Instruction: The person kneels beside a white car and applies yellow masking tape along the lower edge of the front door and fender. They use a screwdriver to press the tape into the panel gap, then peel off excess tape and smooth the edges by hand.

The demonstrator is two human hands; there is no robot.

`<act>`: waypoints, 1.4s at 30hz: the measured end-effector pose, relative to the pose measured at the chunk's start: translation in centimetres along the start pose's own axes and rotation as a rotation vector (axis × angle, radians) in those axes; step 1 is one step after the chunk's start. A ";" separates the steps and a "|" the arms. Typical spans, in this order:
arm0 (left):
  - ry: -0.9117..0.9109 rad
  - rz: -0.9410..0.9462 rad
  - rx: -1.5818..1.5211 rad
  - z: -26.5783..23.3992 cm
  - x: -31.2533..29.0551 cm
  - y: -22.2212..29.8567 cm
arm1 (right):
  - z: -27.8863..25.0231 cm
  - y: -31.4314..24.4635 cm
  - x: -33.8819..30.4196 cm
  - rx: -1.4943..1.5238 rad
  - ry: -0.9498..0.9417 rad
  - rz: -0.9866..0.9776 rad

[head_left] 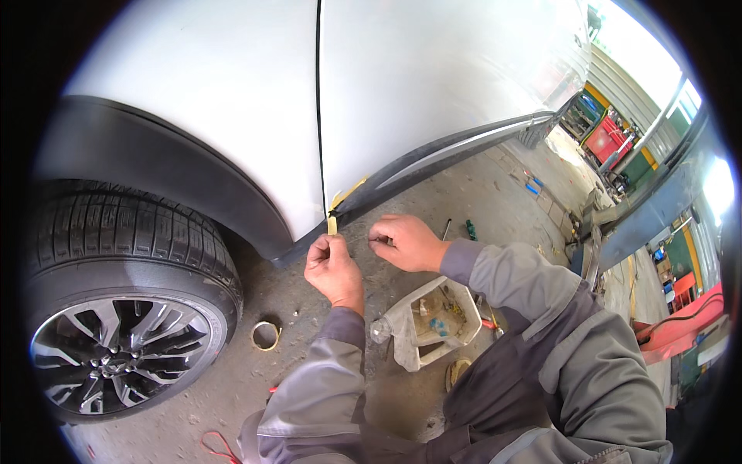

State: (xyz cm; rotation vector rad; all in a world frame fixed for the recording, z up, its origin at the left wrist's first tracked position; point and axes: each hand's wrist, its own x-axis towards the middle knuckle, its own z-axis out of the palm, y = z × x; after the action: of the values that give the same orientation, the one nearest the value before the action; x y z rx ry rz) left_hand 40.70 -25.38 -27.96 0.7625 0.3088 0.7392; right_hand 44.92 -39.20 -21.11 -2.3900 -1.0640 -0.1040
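Note:
A strip of yellow masking tape (332,224) hangs from the lower corner of a white car door (433,85), beside the dark door gap. My left hand (335,271) pinches the strip's lower end between thumb and fingers. More yellow tape runs along the black lower trim (402,170) near that corner. To the right, apart from the tape, my right hand (407,242) has its fingers curled and thumb pressed in. Whatever those fingers hold, if anything, is too small or hidden to make out.
A black tyre with a spoked wheel (116,356) stands at left under a dark arch. On the floor are a tape roll (265,336), a white open container with small items (444,334), and a green-handled tool (471,229). A lift post (649,209) rises at right.

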 end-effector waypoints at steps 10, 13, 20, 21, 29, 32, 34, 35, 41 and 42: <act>-0.019 0.010 0.094 0.4 -0.6 0.7 | 2.3 -3.8 1.5 1.218 -0.112 0.848; -0.018 0.042 0.170 0.2 -0.6 0.6 | 2.8 -3.8 1.6 1.281 -0.078 0.856; -0.024 0.302 0.511 -0.4 -0.3 0.0 | 2.9 -2.9 2.7 1.366 -0.040 0.869; -0.034 0.340 0.539 -0.4 -0.3 0.0 | 3.0 -2.9 2.9 1.372 -0.041 0.868; -0.072 0.465 0.651 -0.3 -0.4 0.6 | 3.2 -2.9 3.5 1.361 0.027 0.828; -0.106 0.431 0.652 -0.4 -0.7 0.6 | 3.2 -2.6 3.3 1.347 0.068 0.813; -0.115 0.396 0.647 -0.5 -1.1 0.6 | 2.9 -2.4 3.2 1.338 0.097 0.800; -0.110 0.385 0.644 -0.5 -1.4 0.5 | 2.7 -2.2 3.1 1.326 0.099 0.816; -0.074 0.297 0.564 -1.3 -1.4 0.0 | 1.5 -1.0 2.9 1.271 0.114 0.873; -0.067 0.285 0.552 -1.4 -1.4 -0.2 | 1.4 -0.9 2.9 1.272 0.110 0.865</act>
State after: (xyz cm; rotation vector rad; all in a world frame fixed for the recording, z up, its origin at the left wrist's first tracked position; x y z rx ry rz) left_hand 39.10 -25.69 -29.08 1.3716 0.3521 0.9065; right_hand 46.08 -36.06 -21.15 -1.4004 0.1189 0.5628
